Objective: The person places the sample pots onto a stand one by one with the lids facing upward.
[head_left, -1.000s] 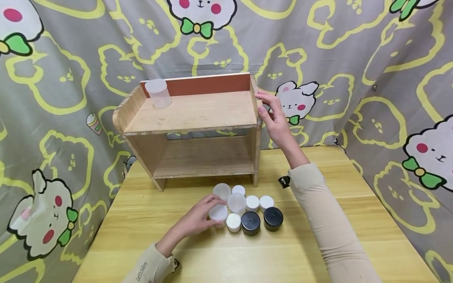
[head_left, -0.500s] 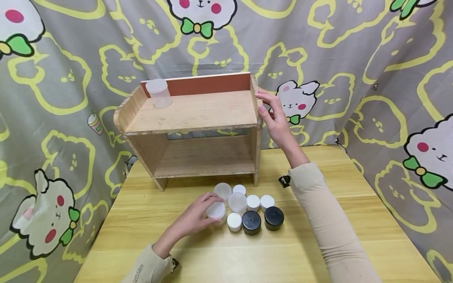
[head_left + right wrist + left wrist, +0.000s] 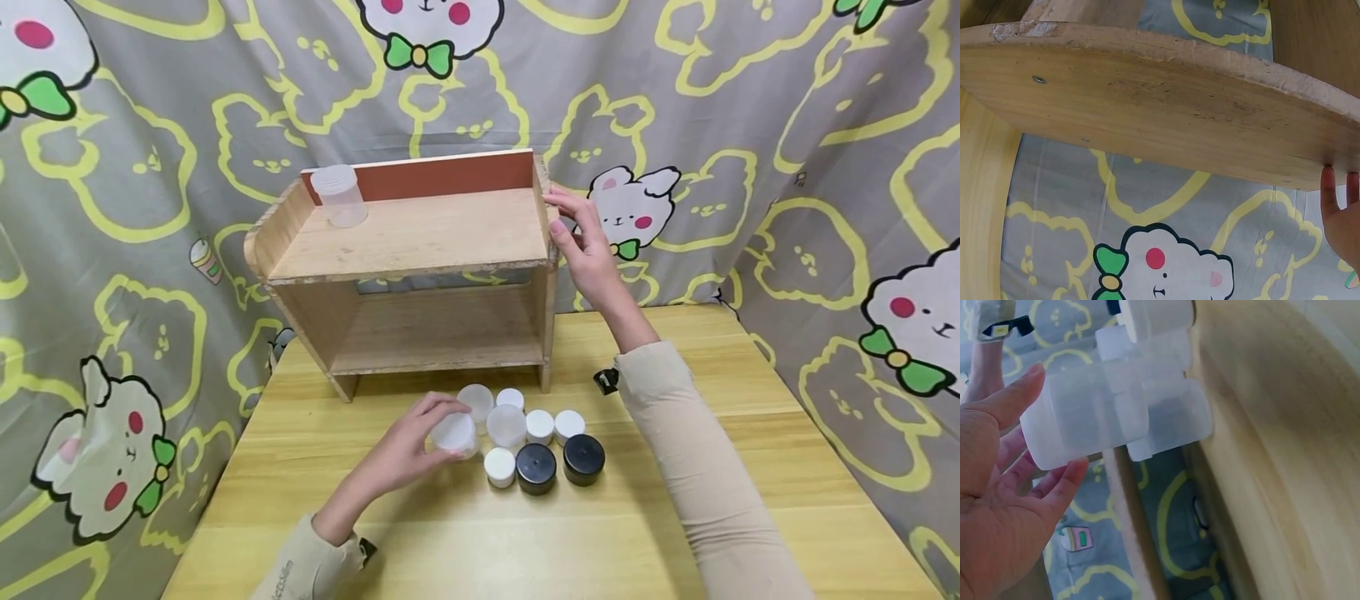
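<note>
My left hand (image 3: 401, 446) grips a translucent plastic jar (image 3: 454, 433) by its lid end, between thumb and fingers. In the left wrist view this jar (image 3: 1082, 415) is raised off the table beside another clear jar (image 3: 1179, 415). On the table stand more clear jars (image 3: 507, 427), several small white-lidded jars (image 3: 499, 467) and two black-lidded jars (image 3: 536, 468). My right hand (image 3: 592, 254) rests its fingertips on the outer right side of a small wooden shelf (image 3: 420, 233). The right wrist view shows those fingertips (image 3: 1329, 178) touching the side panel.
One clear jar (image 3: 341, 196) stands at the left end of the shelf's top board. The shelf's lower board (image 3: 442, 329) lies beneath it. A patterned curtain (image 3: 465, 100) hangs behind and at both sides of the wooden table (image 3: 480, 550).
My left hand has picked up the clear jar from the group's left edge and moved it slightly left and up. The right hand stays on the shelf's side.
</note>
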A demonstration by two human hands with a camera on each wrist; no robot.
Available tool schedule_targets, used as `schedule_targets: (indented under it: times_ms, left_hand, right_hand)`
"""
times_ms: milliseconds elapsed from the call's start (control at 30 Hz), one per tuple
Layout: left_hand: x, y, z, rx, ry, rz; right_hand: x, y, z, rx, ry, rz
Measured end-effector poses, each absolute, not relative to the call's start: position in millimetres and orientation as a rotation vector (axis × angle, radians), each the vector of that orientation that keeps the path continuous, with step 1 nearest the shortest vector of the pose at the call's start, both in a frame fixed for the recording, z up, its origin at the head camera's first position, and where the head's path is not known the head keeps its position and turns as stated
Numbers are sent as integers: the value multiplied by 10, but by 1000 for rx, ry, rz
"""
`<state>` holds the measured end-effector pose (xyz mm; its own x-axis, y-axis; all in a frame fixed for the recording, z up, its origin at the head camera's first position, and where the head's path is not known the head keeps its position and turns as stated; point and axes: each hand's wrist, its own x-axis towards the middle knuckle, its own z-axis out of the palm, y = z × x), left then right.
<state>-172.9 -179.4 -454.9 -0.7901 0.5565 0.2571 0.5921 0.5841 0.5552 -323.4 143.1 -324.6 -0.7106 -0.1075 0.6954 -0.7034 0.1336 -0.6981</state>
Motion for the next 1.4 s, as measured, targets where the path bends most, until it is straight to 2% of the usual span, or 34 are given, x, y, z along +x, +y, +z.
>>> schedule_targets:
  times_ms: [700, 1400]
  left_hand:
    - [-1838, -2004, -3984, -950, -2554, -881]
    - [-1948, -1976, -3312, -917, -2246, -949]
  right_hand:
    - [-3209, 1411, -3183, 761, -1962, 1623]
    - [-3213, 1427, -3228, 780, -1913, 1628]
